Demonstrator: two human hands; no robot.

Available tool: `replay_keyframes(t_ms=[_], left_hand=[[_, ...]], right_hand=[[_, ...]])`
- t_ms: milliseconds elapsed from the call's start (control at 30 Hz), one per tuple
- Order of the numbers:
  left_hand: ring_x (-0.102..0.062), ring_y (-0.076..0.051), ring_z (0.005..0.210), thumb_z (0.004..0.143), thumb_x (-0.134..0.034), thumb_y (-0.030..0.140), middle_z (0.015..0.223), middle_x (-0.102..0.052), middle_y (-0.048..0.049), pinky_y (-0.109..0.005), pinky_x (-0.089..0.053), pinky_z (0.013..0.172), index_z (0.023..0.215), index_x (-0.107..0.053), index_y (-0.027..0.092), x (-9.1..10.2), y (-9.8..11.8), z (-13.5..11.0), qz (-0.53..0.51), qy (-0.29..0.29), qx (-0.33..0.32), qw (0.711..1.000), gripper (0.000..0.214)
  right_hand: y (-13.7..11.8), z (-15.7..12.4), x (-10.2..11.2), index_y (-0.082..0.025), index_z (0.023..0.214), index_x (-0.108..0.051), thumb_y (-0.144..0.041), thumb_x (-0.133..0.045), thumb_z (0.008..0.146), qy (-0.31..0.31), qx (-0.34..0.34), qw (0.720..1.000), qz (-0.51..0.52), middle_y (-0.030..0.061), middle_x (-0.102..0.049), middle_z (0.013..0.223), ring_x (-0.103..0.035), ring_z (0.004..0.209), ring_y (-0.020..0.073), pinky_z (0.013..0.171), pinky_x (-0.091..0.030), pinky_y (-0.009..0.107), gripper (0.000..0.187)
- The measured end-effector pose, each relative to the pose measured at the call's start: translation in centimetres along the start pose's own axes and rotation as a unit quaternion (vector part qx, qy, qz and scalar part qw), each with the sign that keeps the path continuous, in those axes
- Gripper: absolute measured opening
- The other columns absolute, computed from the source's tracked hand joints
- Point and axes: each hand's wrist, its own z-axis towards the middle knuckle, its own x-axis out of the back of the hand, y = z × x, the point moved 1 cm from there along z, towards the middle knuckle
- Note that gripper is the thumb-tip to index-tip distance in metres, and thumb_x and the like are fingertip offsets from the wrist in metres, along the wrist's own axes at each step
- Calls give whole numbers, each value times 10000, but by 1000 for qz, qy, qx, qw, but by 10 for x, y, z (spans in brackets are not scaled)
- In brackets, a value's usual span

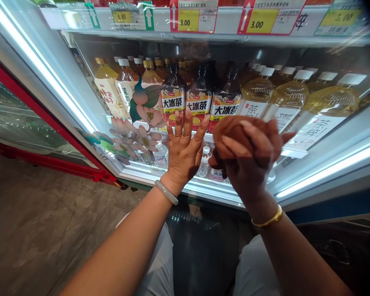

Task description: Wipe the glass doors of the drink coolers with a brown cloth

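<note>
My left hand (185, 154) is spread with its fingertips up against the glass front of a lit drinks cooler. My right hand (254, 164) is closed around a bunched brown cloth (226, 130), which it holds at the glass to the right of the left hand; the hand is slightly blurred. Behind the glass stand dark-capped iced tea bottles (199, 96) with white, yellow and red labels. A pink flower decal (148, 115) is on the glass, left of my left hand.
White-capped tea bottles (288, 94) fill the shelf's right side. Yellow price tags (188, 22) line the shelf edge above. Smaller bottles (205, 156) stand lower down. At left is a red-framed cooler (46, 115) over a grey floor (49, 222).
</note>
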Motion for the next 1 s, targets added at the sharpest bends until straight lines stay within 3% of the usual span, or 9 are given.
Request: replay_keyframes(t_ms=[100,333,500,700,833,1000], left_hand=[[66,-268,1647,1041,-458,163,1769,54,8,-599,19,1348,1688,-95,380,0,5,-1,13,-2,-14,1000,773],[84,-243,1647,1057,-450,221,1761,104,47,-546,17,1359,1692,-102,376,-6,6,1,-4,25,-20,999,741],[95,-230,1641,1062,-399,185,1758,102,56,-563,84,1346,1691,-89,385,-7,14,3,-5,25,-23,999,729],[60,-225,1648,1082,-393,265,1765,61,42,-533,55,1360,1696,-70,363,-17,18,2,-6,27,-17,999,701],[68,-251,1644,1078,-407,260,1764,81,39,-534,50,1359,1695,-82,368,-17,24,3,-28,23,-14,999,706],[65,-266,1644,1058,-426,194,1763,77,7,-560,11,1359,1697,-73,336,-19,37,4,-14,20,-28,999,743]], right_hand=[[5,7,3,-287,1197,-712,-309,-675,974,30,-18,999,-5,90,-639,1404,-424,1521,405,1241,-341,690,227],[-8,-12,-4,-332,1254,-675,-304,-676,974,-41,14,999,-11,36,-668,1354,-435,1523,334,1284,-298,687,281],[7,-5,6,-300,1226,-702,-373,-704,960,7,2,1000,-5,61,-635,1402,-408,1534,377,1273,-310,682,276],[-3,-18,6,-319,1256,-676,-251,-677,968,-49,4,999,-10,30,-673,1374,-377,1564,293,1314,-294,618,296],[16,-12,18,-324,1263,-689,-289,-691,969,-39,25,999,-23,31,-674,1386,-410,1542,311,1300,-313,623,296],[37,-1,35,-313,1223,-726,-282,-681,975,2,-14,999,-47,66,-620,1458,-407,1538,383,1259,-331,672,254]])
